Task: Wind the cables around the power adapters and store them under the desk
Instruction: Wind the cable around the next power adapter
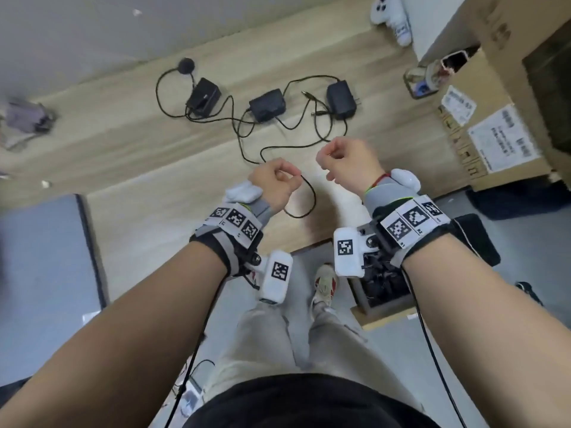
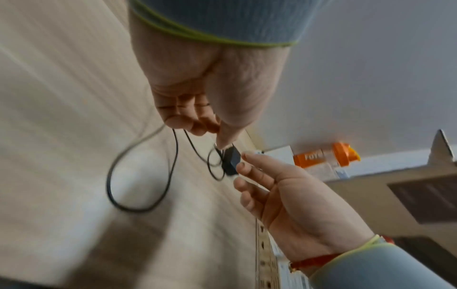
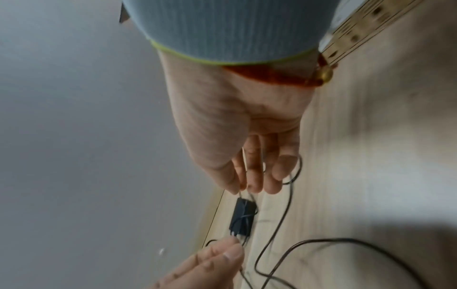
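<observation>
Three black power adapters lie on the wooden desk (image 1: pixel 139 143): left (image 1: pixel 203 93), middle (image 1: pixel 267 105) and right (image 1: pixel 340 99). Their thin black cables (image 1: pixel 247 131) cross in a tangle in front of them. My left hand (image 1: pixel 290 177) hovers near the desk's front and pinches one cable between thumb and fingers (image 2: pixel 197 127). A loop (image 1: pixel 309 199) hangs below it. My right hand (image 1: pixel 324 154) is curled just to the right, pinching a thin strand, apparently another stretch of cable, at its fingertips (image 3: pixel 254 187). Both hands are well short of the adapters.
Cardboard boxes (image 1: pixel 494 134) crowd the desk's right end, with a white controller (image 1: pixel 391 17) at the back. A grey bundle (image 1: pixel 24 118) sits far left. Below the desk edge are my legs, a box of black parts (image 1: pixel 383 282) and a grey pad (image 1: pixel 40 257).
</observation>
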Demonstrator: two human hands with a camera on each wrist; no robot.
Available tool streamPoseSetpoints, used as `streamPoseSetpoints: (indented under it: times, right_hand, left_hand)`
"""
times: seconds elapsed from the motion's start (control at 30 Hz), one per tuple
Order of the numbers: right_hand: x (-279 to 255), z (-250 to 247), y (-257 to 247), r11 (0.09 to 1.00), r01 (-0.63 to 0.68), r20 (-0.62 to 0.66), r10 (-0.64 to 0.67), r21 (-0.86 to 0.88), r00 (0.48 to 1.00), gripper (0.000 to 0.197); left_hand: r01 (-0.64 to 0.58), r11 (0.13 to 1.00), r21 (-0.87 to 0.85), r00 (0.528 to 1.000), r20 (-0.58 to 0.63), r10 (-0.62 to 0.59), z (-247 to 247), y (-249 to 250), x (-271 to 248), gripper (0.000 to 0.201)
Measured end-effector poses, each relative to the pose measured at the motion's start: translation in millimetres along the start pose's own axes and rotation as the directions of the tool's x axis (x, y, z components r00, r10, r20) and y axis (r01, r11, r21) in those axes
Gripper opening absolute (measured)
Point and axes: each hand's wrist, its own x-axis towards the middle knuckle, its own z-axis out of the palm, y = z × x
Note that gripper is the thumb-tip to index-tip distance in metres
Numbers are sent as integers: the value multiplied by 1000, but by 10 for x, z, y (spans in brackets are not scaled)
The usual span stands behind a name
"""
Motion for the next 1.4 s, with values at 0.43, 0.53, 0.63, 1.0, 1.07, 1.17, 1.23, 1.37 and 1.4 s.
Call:
streamPoseSetpoints:
  times: [0.43, 0.53, 0.63, 1.0, 1.07, 1.17, 1.23, 1.37, 1.4]
  right_hand:
    - [1573, 1041, -1048, 846, 91, 0, -107, -526, 994, 37]
    - [1759, 1143, -1064, 775, -78, -63, 50, -628, 997, 52]
    - [1800, 1236, -1111, 722, -168, -70, 164, -671, 984, 76]
    - [1394, 1040, -1054, 879, -96, -93, 59, -467, 994, 83]
    - [1224, 903, -1163, 928, 34, -84, -70, -370, 994, 85]
    - [890, 704, -1391, 953, 228, -95, -250, -201, 964, 94]
    - [639, 606, -1539, 918, 365, -85, -380, -155, 921, 94]
    - [249, 400, -1827, 834, 541, -44, -547, -108, 836, 83]
    - [131, 324, -1886, 816, 568, -40, -574, -102, 818, 81]
  left_hand:
    - [152, 985, -83, 980, -117, -161, -1279, -612, 495, 14]
    - [164, 981, -98, 977, -119, -176, -1364, -681, 555, 14]
    - [179, 975, -129, 974, -114, -194, -1457, -748, 606, 13]
    - [122, 977, -174, 986, -89, -139, -1626, -639, 613, 13]
    - [80, 978, -192, 990, -102, -101, -1662, -492, 585, 12]
    - [16, 976, -215, 988, -149, -49, -1716, -149, 517, 19]
    - [-33, 973, -227, 985, -175, -7, -1749, 108, 446, 31]
    - [-144, 967, -209, 970, -224, 96, -1871, 586, 297, 60]
    - [-175, 963, -205, 968, -212, 131, -1886, 705, 231, 65]
